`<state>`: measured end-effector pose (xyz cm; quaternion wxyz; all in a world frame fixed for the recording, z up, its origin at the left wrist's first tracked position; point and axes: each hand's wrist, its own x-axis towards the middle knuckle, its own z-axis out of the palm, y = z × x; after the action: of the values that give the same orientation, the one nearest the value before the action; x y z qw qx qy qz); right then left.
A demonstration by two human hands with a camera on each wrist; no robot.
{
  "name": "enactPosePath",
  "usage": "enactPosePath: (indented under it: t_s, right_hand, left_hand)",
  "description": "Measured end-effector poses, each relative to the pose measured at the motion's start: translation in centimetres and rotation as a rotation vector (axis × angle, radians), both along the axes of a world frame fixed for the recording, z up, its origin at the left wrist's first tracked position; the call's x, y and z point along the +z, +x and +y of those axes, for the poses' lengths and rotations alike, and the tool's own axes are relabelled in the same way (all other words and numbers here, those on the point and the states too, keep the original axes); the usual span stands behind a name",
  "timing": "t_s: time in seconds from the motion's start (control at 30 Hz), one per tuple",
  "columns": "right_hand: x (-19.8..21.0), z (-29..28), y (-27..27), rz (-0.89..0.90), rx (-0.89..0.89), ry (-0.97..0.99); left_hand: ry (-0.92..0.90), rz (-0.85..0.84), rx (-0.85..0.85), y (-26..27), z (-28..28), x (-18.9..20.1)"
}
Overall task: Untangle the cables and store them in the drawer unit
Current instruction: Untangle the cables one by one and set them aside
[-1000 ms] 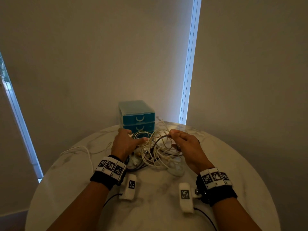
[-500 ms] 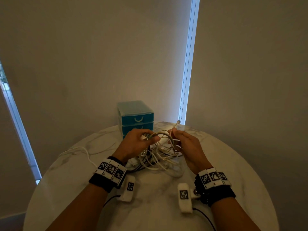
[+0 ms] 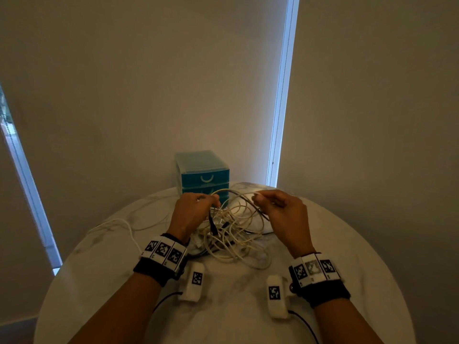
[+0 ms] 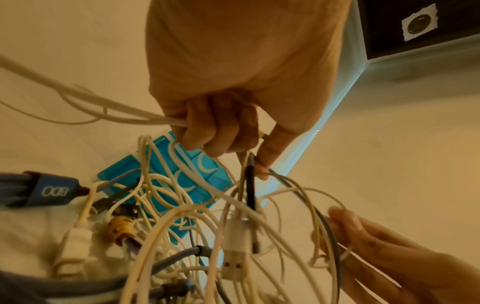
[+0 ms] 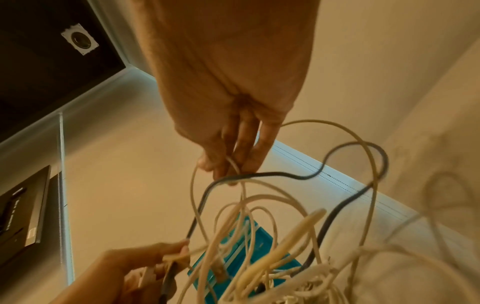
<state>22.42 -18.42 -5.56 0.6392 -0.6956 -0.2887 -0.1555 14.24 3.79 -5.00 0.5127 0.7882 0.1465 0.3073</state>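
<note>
Since a moment earlier both hands had spread apart, the left hand [image 3: 192, 211] clenched on cream cables [image 3: 233, 234] and the right hand [image 3: 280, 212] pinching a dark cable [image 3: 244, 198], its loop drawn wider, the drawer unit [image 3: 202, 173] unopened.

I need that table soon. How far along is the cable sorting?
Early days. Nothing looks stored: the drawer unit shows its top drawer closed. In hand: the left hand and right hand both pinch strands of the cable tangle, with a dark cable looped between them. Left: nearly all the untangling and storing.

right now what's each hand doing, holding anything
Left hand: grips cream cables from the tangle.
Right hand: pinches a cream cable, grey cable at its fingertips.
</note>
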Motion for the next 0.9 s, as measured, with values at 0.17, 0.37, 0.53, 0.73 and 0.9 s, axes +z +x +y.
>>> enactPosePath:
  t_s: [0.17, 0.37, 0.53, 0.73, 0.9]
  right_hand:
    - [0.5, -1.0, 1.4, 0.362, -0.088, 0.583]
    - [0.8, -0.9, 1.2, 0.512, 0.013, 0.767]
    - [0.5, 0.5, 0.6, 0.465, 0.071, 0.676]
    - [1.1, 0.7, -0.5, 0.357, 0.160, 0.637]
    - [2.1, 1.3, -2.5, 0.265, 0.311, 0.456]
  left_hand:
    - [-0.145, 0.072, 0.116, -0.3, 2.5, -0.3]
    - [-0.049, -0.008, 0.026, -0.7, 3.1, -0.2]
    - [-0.116, -0.153, -0.040, -1.2, 1.9, 1.4]
    - [-0.163, -0.239, -0.200, -1.8, 0.4, 2.9]
    - [0.109, -0.112, -0.365, -2.5, -1.6, 3.0]
